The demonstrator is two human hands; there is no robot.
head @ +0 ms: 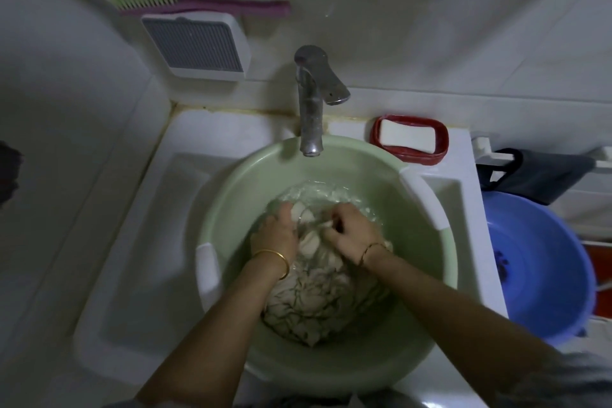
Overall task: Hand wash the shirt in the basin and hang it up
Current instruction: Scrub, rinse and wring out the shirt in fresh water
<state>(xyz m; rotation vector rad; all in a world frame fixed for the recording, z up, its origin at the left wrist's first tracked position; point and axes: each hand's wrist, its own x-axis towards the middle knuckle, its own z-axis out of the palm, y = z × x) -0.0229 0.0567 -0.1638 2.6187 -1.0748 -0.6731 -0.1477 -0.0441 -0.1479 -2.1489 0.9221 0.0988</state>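
A pale green basin (251, 182) sits in the white sink and holds water. A wet, crumpled, light-coloured shirt (311, 295) lies bunched in it, mostly toward me. My left hand (276, 230) grips a fold of the shirt at the water's surface, fingers curled into the cloth. Right beside it, my right hand (352, 230) clutches another fold, knuckles up. The two hands are close together over the far part of the shirt. Each wrist wears a gold bangle.
A metal tap (313, 99) stands over the basin's far rim. A red soap dish with a white bar (409, 137) sits at the sink's back right. A blue basin (543, 262) stands at the right. A green and pink brush (185, 0) lies on a wall unit.
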